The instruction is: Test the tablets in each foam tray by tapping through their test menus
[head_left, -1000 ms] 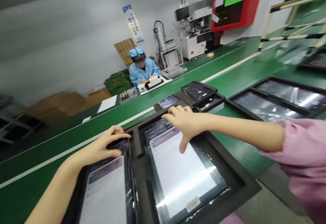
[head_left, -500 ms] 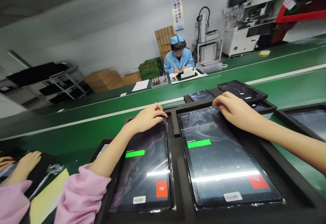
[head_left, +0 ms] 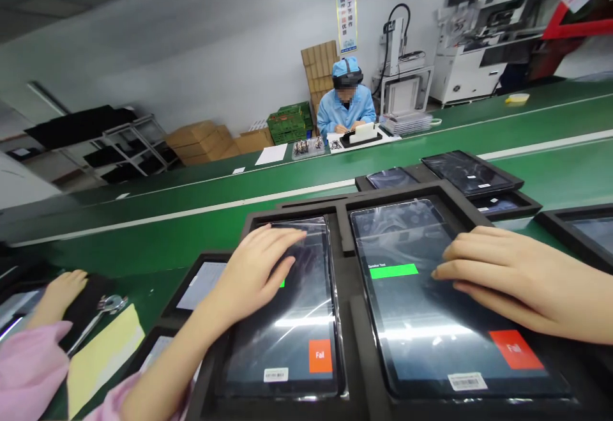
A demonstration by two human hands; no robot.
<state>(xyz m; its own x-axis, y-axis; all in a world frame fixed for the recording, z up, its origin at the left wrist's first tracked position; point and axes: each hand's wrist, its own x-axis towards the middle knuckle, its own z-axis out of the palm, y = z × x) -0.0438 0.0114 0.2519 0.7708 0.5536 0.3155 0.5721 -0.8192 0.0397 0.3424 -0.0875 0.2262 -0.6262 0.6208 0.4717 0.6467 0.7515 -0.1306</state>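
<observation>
We have two tablets lying face up side by side in a black foam tray [head_left: 360, 344], the left tablet [head_left: 306, 306] and the right tablet [head_left: 407, 319] each in its own recess; we take the raised foam between them as there to keep the edges apart and stop them sliding, and the clear film over the glass as a guard against scratches. Our left hand [head_left: 263, 267] is open over the upper part of the left tablet, its fingers nearly straight and close together, the thumb a little apart; it has hold of nothing, and it covers most of that screen's green bar. Our right hand [head_left: 498, 267] is relaxed and partly bent over the right-hand side of the right tablet, gripping nothing; we cannot tell whether either set of fingertips touches the glass. The loose, flat pose suits screens that need no lifting, we judge; both are lit, each with a red "Fail" box, and the right one reads "Speaker Test" above its green bar. The barcode labels sit near the bottom edges, probably to leave the display readable; behind, another tablet [head_left: 464, 172] rests on a stack, and at far left a co-worker's hand [head_left: 64, 290] lies near a yellow sheet [head_left: 103, 360].
</observation>
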